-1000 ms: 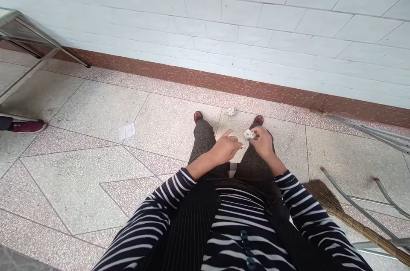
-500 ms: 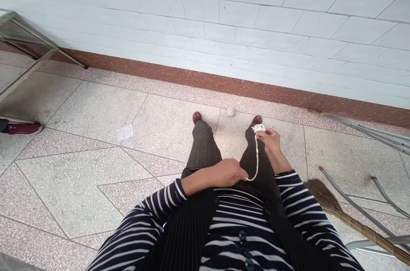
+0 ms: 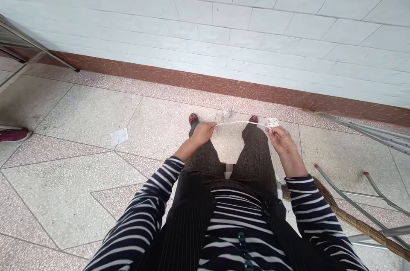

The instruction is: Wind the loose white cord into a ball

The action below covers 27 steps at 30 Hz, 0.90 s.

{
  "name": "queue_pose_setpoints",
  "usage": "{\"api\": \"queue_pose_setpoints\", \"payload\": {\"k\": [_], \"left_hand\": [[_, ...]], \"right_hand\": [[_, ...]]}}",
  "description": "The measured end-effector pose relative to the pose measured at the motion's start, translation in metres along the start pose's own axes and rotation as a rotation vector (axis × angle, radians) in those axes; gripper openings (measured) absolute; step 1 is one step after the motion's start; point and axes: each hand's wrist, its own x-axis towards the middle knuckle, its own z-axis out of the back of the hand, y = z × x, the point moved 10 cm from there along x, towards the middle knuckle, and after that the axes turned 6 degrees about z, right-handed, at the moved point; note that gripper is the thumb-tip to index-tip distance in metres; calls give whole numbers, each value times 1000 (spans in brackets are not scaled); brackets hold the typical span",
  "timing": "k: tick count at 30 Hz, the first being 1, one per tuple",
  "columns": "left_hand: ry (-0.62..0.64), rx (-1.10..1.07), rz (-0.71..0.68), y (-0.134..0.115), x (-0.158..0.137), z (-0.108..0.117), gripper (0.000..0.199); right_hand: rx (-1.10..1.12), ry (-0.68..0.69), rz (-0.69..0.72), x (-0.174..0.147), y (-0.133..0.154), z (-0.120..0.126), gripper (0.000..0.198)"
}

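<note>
My left hand (image 3: 203, 132) pinches one end of a white cord (image 3: 238, 122). From there the strand runs nearly level and fairly taut across to my right hand (image 3: 282, 139). That hand is closed on a small bundle of wound white cord (image 3: 272, 123), which sits at its fingertips. Both hands are held out over my knees. On the floor between my feet lies a ball of white cord (image 3: 226, 113), close to the wall.
A white paper (image 3: 119, 136) lies on the floor to the left. A metal-framed table (image 3: 38, 45) and a person's shoe (image 3: 14, 135) are at far left. At right are a straw broom (image 3: 361, 226), metal legs (image 3: 339, 194) and metal poles (image 3: 361, 128) by the tiled wall (image 3: 224, 15).
My left hand has moved from my lap forward and to the left, drawing the slack cord out straight. My right hand with the bundle has shifted slightly right.
</note>
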Motion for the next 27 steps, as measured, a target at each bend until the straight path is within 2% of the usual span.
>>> {"api": "queue_pose_setpoints", "payload": {"k": [2, 4, 6, 7, 9, 10, 13, 15, 18, 23, 27], "left_hand": [[-77, -19, -14, -11, 16, -4, 35], [-74, -143, -126, -42, 25, -18, 47], [-18, -346, -249, -79, 27, -38, 54], [28, -464, -274, -93, 26, -50, 51], [153, -646, -253, -110, 21, -79, 35], [219, -714, -232, -113, 15, -92, 33], [333, -756, -162, -103, -10, -116, 35], [335, -642, -121, -86, -27, -118, 29], [317, -447, -107, -62, -41, -109, 24], [250, -302, -122, -34, -26, -93, 27], [238, -242, -104, -12, -4, -92, 29]], "right_hand": [[5, 58, -7, -7, 8, -21, 27], [3, 123, -37, -19, 8, -45, 29], [-7, 178, -69, -33, 4, -68, 31], [-21, 198, -75, -39, 4, -76, 31], [-64, 228, -62, -46, 7, -88, 31], [-90, 238, -45, -47, 11, -90, 31], [-182, 246, 25, -42, 26, -87, 31], [-286, 221, 111, -36, 36, -81, 29], [-425, 182, 222, -33, 44, -78, 28], [-433, 163, 307, -43, 61, -87, 35], [-367, 120, 423, -54, 114, -85, 22]]}}
